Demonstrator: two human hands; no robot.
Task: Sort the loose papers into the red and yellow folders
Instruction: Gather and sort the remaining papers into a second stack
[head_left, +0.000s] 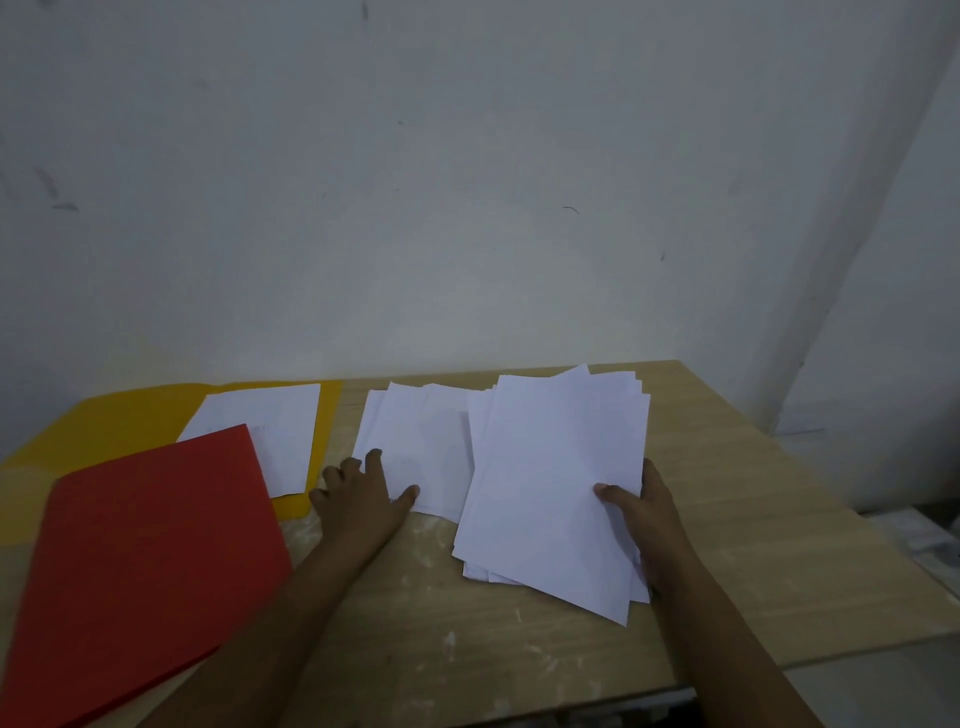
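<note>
The right hand (641, 512) grips a thick stack of white paper sheets (556, 483) at its right edge — thumb on top, fingers curled beneath. The stack's near end is raised off the light wooden tabletop (737, 525).

The left hand (358, 493) rests with loosely spread fingers on the near left corner of a second, flatter pile of white sheets (415, 447), which lies on the tabletop and is partly overlapped by the gripped stack.

An open yellow paper folder (104, 421) lies flat at far left — one white sheet (270, 431) sits on its right half. A closed red paper folder (145, 561) lies nearer the person, overlapping the yellow folder and a corner of that sheet.
</note>
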